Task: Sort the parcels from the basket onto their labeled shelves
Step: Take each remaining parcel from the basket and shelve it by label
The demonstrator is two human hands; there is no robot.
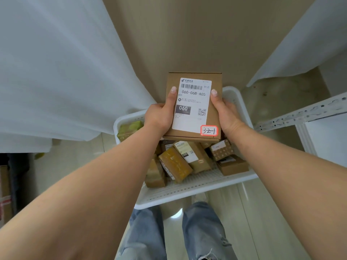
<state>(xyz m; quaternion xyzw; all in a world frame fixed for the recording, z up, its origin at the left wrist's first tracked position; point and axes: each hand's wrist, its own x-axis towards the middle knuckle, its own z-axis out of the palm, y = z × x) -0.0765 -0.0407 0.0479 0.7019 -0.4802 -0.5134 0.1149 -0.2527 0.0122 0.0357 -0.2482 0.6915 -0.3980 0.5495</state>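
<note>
I hold a flat brown cardboard parcel (193,107) above the white basket (189,188), label side up. Its white shipping label reads 060-06B-A05, and a red-framed sticker at the lower right corner reads 3-2-1. My left hand (159,113) grips the parcel's left edge with the thumb lying on top. My right hand (225,111) grips the right edge the same way. Several more parcels (178,164), brown and yellow-taped, lie piled in the basket under the held one.
A white metal shelf frame (300,115) runs along the right. White sheeting hangs at the left (56,72) and upper right. Cardboard boxes (4,192) stand at the far left on the floor. My legs in jeans are below the basket.
</note>
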